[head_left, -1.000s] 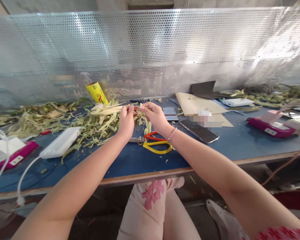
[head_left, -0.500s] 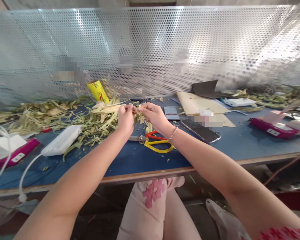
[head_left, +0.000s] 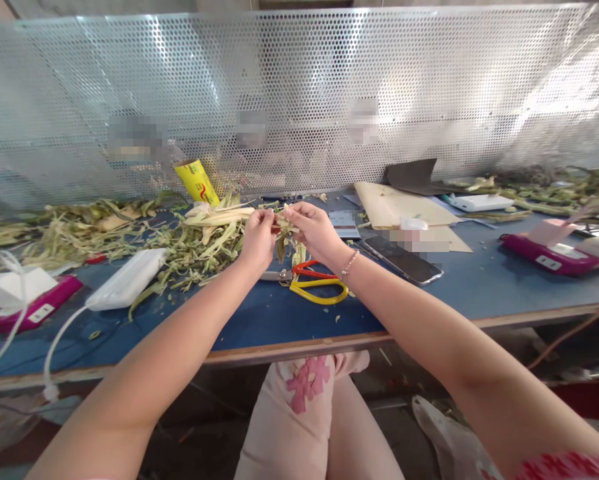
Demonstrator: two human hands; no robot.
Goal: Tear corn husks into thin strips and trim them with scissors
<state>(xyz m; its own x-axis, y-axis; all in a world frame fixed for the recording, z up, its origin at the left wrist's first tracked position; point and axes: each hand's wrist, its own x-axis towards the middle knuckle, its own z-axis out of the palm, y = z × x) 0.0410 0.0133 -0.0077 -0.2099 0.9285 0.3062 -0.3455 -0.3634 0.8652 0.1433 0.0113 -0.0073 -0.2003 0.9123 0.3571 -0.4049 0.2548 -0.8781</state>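
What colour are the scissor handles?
One yellow handle, one red handle; the head view shows them best.

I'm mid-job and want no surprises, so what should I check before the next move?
- Both hands on the plant material: ok, left hand and right hand meet at it.
- Grip firm: cannot tell, the fingers hide the contact.
- Scissors out of the fingers: ok, lying on the table.
- Scissor blades shut: cannot tell, the tips are by the left forearm.
- Smartphone away from the hands: ok.
- Yellow tube upright: not ok, tilted.
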